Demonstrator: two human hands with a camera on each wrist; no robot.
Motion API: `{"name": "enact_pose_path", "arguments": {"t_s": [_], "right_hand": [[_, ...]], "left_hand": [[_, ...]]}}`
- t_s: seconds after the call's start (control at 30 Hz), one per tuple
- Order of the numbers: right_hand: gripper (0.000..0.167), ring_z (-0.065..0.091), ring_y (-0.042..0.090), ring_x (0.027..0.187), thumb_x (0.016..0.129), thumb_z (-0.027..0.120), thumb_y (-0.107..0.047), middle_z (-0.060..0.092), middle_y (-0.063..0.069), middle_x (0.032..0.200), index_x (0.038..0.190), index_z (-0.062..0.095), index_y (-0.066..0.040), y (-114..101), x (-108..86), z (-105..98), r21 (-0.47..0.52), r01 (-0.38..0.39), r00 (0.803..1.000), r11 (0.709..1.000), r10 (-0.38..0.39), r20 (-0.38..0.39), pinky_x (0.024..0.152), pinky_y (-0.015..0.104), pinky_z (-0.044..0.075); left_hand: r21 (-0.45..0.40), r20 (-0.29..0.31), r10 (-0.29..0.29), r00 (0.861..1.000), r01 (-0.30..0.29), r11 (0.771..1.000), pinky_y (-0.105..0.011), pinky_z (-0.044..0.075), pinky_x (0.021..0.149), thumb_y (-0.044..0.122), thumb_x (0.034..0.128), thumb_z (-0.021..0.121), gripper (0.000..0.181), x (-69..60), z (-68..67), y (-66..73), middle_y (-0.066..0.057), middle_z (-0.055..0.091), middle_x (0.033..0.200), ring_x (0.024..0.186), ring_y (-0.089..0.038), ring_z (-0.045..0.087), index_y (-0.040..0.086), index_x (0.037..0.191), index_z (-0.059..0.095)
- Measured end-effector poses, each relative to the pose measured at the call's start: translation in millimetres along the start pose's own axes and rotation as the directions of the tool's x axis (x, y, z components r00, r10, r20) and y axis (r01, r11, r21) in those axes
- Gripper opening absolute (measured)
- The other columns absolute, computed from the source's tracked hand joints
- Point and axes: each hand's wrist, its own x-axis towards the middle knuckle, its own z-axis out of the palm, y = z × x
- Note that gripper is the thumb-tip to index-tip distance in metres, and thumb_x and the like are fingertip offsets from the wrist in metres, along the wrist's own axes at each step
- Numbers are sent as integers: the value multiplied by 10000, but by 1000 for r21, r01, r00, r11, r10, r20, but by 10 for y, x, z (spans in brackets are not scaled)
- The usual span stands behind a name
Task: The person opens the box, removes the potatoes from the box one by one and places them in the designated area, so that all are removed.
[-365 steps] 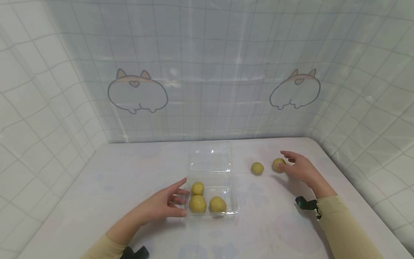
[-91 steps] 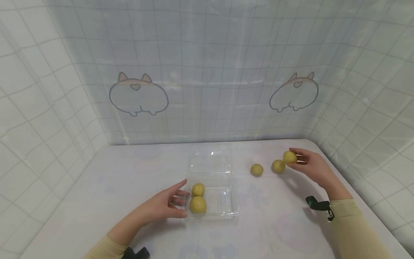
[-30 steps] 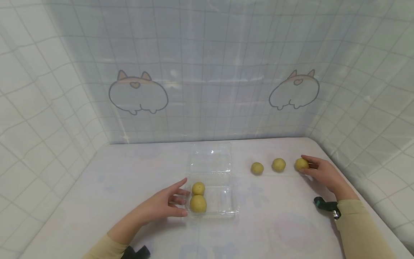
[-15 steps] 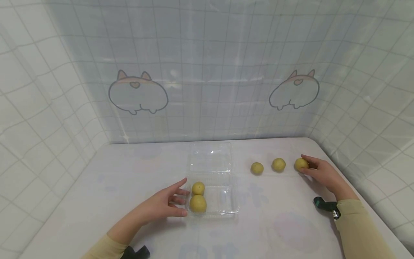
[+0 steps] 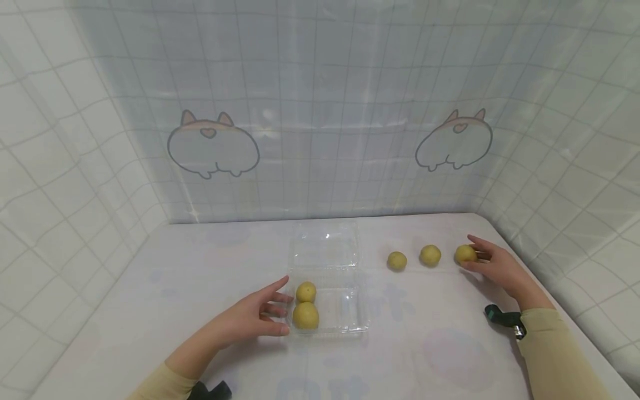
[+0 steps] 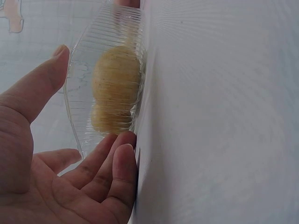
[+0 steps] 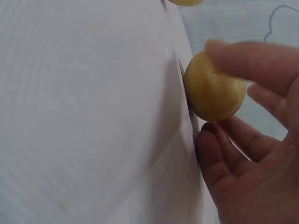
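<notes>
A clear plastic clamshell box (image 5: pixel 342 328) lies with its lid (image 5: pixel 325 244) folded back on the table. Inside, along the left side, are a larger yellow round fruit (image 5: pixel 305 315) and a smaller yellow round fruit (image 5: pixel 306 291). My left hand (image 5: pixel 250 315) rests beside the box's left wall, fingers spread; in the left wrist view its fingertips are at the ribbed plastic. On the far right, my right hand (image 5: pixel 497 266) is loosely around another yellow fruit (image 7: pixel 216 91), which sits on the table. Its index finger stands off the fruit, and the thumb is close to it.
Two more yellow fruits stand in a row left of the right hand: a middle fruit (image 5: pixel 430 255) and a left fruit (image 5: pixel 397 261). Grid-patterned curtains (image 5: pixel 320 139) enclose the white table (image 5: pixel 200 266) at the back and sides.
One larger fruit has left the box. My right hand carried it through the air and set it at the right end of the row; its fingers have now loosened. My left hand stayed put.
</notes>
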Motion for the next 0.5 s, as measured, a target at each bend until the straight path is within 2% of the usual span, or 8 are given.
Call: {"name": "enact_pose_path", "arguments": {"t_s": [0.3, 0.5], "right_hand": [[871, 338, 502, 1342, 925, 690, -431, 350, 303, 1488, 1566, 234, -59, -46, 4, -75, 29, -31, 999, 999, 31, -23, 1005, 650, 361], [868, 326, 518, 1343, 935, 678, -428, 338, 303, 1495, 1574, 213, -69, -125, -21, -122, 53, 7, 999, 999, -5, -37, 1013, 664, 336]], "left_hand": [[-5, 2, -8, 1000, 8, 1000, -446, 485, 969, 296, 821, 831, 1006, 10, 1, -7, -87, 530, 1404, 1174, -237, 580, 173, 1592, 197], [-16, 7, -6, 1000, 6, 1000, -451, 481, 973, 292, 822, 830, 1004, 8, -2, -8, -86, 524, 1408, 1180, -243, 574, 177, 1592, 196]]}}
